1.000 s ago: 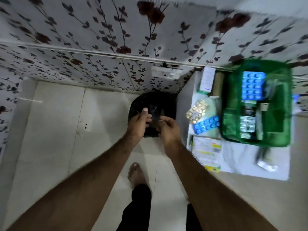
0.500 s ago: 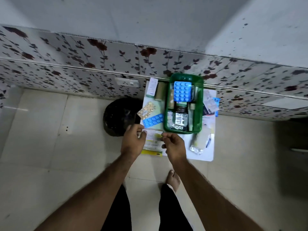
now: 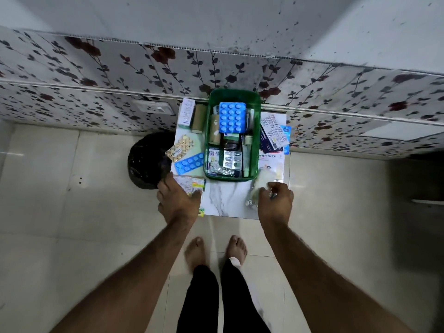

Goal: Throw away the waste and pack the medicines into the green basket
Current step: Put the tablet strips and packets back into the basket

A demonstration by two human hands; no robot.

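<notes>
Both hands sit in front of the green plastic basket (image 3: 257,131) on the white marble worktop (image 3: 225,200) — left hand (image 3: 177,203) loosely spread, fingertips on a white-and-yellow printed medicine carton (image 3: 191,185); right hand (image 3: 275,205) half-curled around a crumpled clear plastic wrapper (image 3: 260,183).

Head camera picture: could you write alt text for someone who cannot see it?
Seen from above, a person's left hand rests on a printed packet and the right hand reaches a clear wrapper on a small marble-topped table. A green basket on it holds medicines; two blister strips lie beside it, and a black bin bag sits left.
</notes>
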